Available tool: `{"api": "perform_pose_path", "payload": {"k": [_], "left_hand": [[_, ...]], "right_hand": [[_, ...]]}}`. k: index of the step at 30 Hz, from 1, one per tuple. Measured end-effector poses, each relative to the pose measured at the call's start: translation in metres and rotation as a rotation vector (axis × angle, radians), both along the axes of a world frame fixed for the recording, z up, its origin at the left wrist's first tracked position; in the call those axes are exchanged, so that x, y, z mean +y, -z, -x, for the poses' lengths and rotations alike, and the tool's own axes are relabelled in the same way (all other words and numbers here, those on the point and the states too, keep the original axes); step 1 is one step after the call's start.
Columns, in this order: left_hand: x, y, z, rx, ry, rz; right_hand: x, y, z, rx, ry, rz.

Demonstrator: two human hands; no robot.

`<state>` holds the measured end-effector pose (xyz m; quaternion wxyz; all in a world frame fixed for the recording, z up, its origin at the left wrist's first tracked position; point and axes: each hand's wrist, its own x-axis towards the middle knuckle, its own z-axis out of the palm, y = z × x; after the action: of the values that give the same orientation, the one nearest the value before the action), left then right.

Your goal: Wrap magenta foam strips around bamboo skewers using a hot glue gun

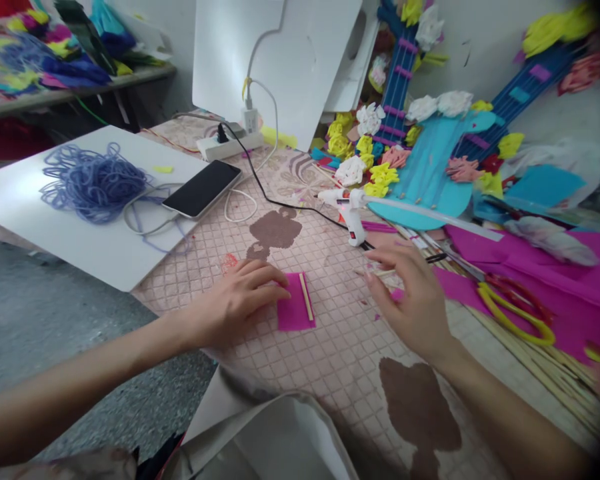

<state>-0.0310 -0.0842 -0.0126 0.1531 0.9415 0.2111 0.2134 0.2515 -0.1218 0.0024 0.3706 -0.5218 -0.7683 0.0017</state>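
Mat (340,360): L hand (235,300) pins pink sheet (295,313), left edge.

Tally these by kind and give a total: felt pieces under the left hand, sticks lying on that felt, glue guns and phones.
Pink rectangular felt piece under the left hand: 1
Thin wooden stick on the felt: 1
White plastic glue gun: 1
Black flat phone: 1
Total: 4

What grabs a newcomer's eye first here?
The blue guitar cutouts studded with paper flowers, upper right. Then, centre, the left hand pressing a pink felt square with a thin stick on it, right hand beside it, white glue gun just beyond.
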Motion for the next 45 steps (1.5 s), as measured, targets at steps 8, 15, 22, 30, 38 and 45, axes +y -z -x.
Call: {"api": "perform_pose_path", "payload": {"k": [8,15,22,30,38,45], "left_hand": [[0.021,-0.014,-0.014,0.022,0.000,-0.076],[0.044,-0.022,-0.044,0.170,0.307,-0.086],[0.057,-0.024,-0.054,0.227,0.446,-0.005],[0.068,-0.029,-0.069,0.259,0.550,0.083],[0.070,-0.029,-0.065,0.200,0.540,0.182],[0.071,-0.033,-0.035,0.154,0.336,0.094]], "right_hand": [[-0.018,0.005,0.021,0.000,-0.228,0.239],[-0.022,0.014,0.017,0.076,-0.185,0.283],[-0.021,0.016,0.018,0.092,-0.195,0.287],[-0.022,0.018,0.017,0.110,-0.181,0.316],[-0.021,0.018,0.017,0.114,-0.184,0.350],[-0.024,0.019,0.021,0.122,-0.192,0.345]]}}
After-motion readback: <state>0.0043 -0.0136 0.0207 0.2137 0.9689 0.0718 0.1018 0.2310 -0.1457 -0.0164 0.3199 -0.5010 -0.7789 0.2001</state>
